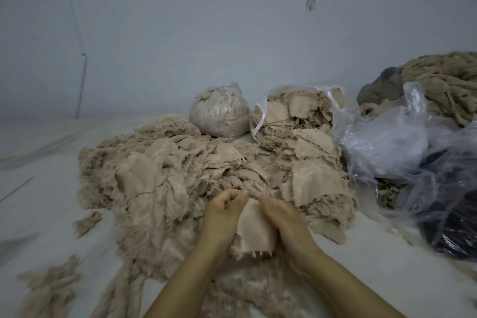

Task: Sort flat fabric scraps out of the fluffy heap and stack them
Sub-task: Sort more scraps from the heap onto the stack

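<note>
In the head view, low in the centre of the frame, both hands pinch one flat beige fabric scrap by its upper edge, the left hand with fingers curled on it and the right hand gripping beside it, right at the near edge of the fluffy heap spread over the white surface. Behind the heap at centre frame stand a tied clear bag of pale fluff and, just right of it, an open plastic bag of beige scraps spilling forward. At the right edge lie crumpled clear plastic bags, one holding something dark.
</note>
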